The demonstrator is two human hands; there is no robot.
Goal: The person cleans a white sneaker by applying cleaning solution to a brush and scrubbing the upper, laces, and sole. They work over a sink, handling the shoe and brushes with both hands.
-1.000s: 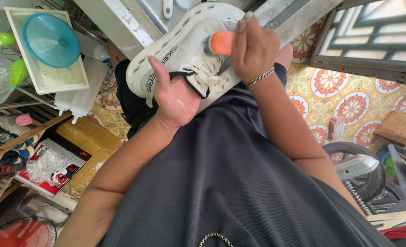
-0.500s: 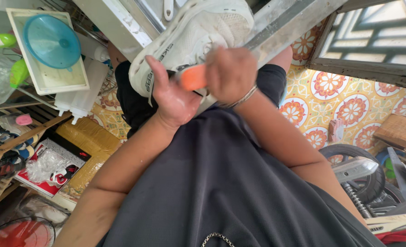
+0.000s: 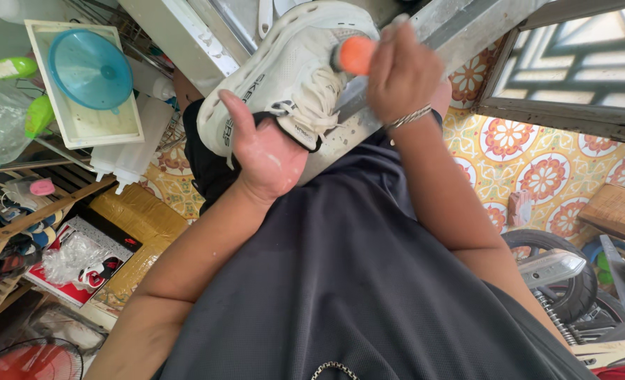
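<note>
Patterned floor tiles (image 3: 538,165) lie at right; I see left hand (image 3: 267,151) gripping white sneaker (image 3: 291,70) at its heel; right hand (image 3: 400,70) closed around orange brush (image 3: 356,55) touching the laces.

The right hand (image 3: 402,70) is motion-blurred, hiding most of the orange brush (image 3: 357,55) (bristles unseen).

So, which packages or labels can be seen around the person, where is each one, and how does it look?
Flat box: lower left on the floor, rectangular, red, white and black, with a crumpled clear bag on top.
Brown wrapped parcel: beside that box, yellowish-brown, blocky.
Green bottle: upper left, lying on its side, with a white label.
White squeeze bottles: left, below the tray with the blue funnel, plain white.
</note>
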